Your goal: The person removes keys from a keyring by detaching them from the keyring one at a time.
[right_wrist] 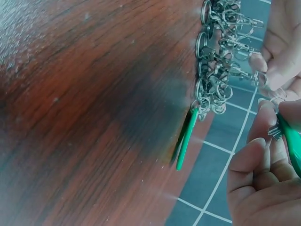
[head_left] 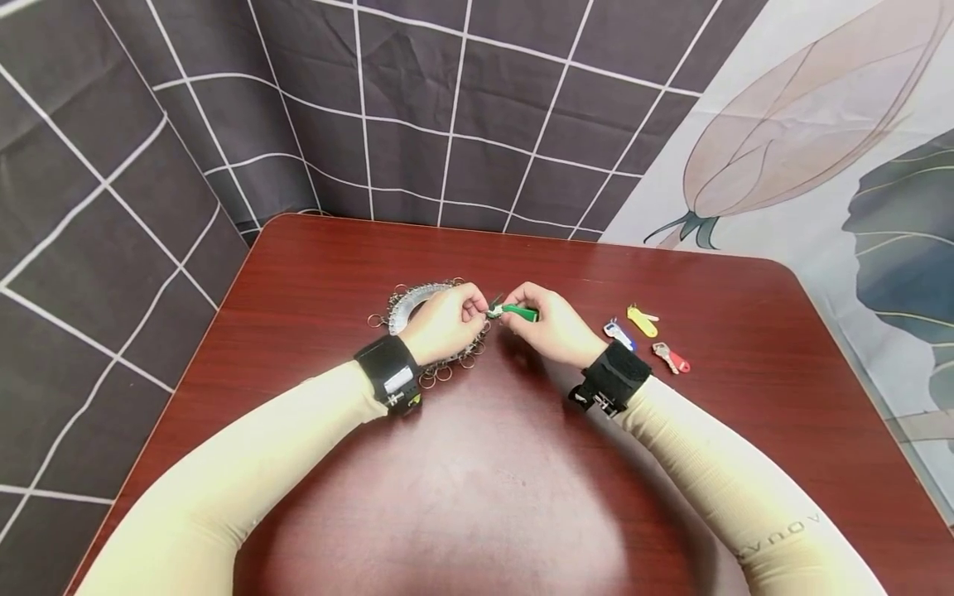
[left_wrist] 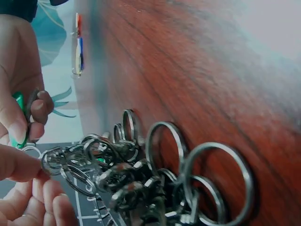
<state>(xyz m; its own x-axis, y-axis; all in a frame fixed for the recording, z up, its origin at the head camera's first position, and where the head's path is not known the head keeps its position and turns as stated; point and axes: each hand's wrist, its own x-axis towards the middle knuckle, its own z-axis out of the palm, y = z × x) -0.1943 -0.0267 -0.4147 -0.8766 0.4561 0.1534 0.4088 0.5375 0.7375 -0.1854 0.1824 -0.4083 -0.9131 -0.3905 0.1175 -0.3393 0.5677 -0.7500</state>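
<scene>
Above the dark red wooden table (head_left: 522, 463), the right hand (head_left: 547, 327) pinches a green-capped key (head_left: 517, 312) while the left hand (head_left: 443, 323) pinches, apparently, one metal ring (left_wrist: 30, 150) of the silver key-ring cluster (head_left: 417, 302), brought tip to tip for fine alignment. Yellow, blue and red-capped keys (head_left: 644, 335) lie near the right wrist.

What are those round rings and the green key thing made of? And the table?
The rings look like shiny grey metal: they glint. The green key, pinched in the right hand, seems to have a smooth plastic cover over a metal key. The left hand pinches one ring. The table looks like glossy reddish wood, perhaps only wood-patterned laminate: it shows grain and reflects light.
</scene>
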